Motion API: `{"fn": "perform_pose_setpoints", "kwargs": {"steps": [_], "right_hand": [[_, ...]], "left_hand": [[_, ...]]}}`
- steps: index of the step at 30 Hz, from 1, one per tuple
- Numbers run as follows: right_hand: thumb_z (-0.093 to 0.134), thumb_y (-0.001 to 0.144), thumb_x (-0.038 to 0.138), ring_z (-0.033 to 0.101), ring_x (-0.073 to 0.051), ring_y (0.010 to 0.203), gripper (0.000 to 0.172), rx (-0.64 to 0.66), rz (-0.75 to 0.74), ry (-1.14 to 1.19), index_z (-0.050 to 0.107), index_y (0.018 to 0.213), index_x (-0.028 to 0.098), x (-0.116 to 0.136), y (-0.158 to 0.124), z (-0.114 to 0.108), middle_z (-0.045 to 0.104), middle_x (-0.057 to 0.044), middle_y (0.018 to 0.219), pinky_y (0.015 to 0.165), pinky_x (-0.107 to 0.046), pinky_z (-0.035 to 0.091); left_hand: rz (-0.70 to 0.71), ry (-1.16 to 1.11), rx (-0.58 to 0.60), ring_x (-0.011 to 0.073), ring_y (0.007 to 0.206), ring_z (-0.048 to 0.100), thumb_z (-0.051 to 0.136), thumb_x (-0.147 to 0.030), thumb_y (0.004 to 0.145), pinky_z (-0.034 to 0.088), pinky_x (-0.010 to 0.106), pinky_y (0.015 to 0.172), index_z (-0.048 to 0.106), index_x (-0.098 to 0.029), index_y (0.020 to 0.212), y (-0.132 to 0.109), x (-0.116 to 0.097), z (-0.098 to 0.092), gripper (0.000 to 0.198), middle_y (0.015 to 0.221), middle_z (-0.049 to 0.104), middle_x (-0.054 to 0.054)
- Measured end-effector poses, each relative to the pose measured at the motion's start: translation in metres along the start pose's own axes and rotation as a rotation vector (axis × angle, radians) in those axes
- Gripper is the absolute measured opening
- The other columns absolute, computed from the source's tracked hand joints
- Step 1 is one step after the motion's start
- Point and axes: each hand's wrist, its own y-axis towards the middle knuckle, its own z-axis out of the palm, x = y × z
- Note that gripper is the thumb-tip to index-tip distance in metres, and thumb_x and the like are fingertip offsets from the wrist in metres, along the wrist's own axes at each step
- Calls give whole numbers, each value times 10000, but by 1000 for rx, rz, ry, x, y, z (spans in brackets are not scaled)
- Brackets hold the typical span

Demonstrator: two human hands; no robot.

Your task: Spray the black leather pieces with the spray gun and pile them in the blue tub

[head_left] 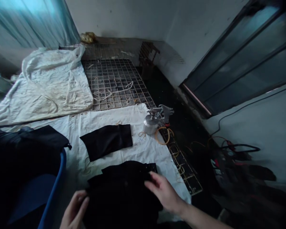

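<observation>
Taking the loose stack of black fabric pieces at the bottom middle as the clock's centre, the left hand is at its edge toward nine o'clock and the right hand at its edge toward three. The hands are well apart, with the stack between them; each has thumb and fingertips at the dark cloth, but whether either pinches a layer I cannot tell. The stack's upper edges are staggered, so the pieces look gathered but not squared up. One separate black piece lies flat at eleven o'clock on the white sheet, apart from the stack. At nine to ten o'clock stands a blue tub with more dark cloth heaped in it and over its rim; which of it has been handled does not show. A spray gun with a metal cup stands at one o'clock, touched by neither hand. As a judgement, the work seems partway: a stack is gathered, while evening its edges is left; how many pieces it holds is too dark to count.
</observation>
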Motion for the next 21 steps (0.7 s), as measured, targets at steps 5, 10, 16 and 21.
{"fn": "perform_pose_setpoints", "kwargs": {"steps": [5,10,16,21], "right_hand": [[531,814,504,613,-208,806,341,-422,-164,118,621,867,179,15,127,20,687,-71,867,745,-292,481],[493,826,470,610,-211,708,357,-585,-183,-88,656,838,153,-18,242,37,701,-86,782,676,-299,448],[473,900,340,635,-203,696,249,-638,-54,-408,659,911,175,-40,271,36,707,-75,795,614,-263,399],[496,918,314,650,-191,720,199,-570,74,-472,659,955,206,-27,274,33,712,-48,803,619,-251,399]], "left_hand": [[145,187,-42,212,792,683,496,-603,793,529,275,716,646,-224,942,125,-36,3,433,892,735,34],[121,687,48,227,858,679,408,-426,899,481,287,707,622,-240,1062,237,-54,37,328,963,731,61],[142,883,104,227,873,669,361,-429,932,454,287,674,607,-236,1036,281,-39,71,330,956,715,68],[120,889,69,222,799,663,338,-466,932,423,280,596,592,-239,1016,285,-28,79,351,973,693,56]]}}
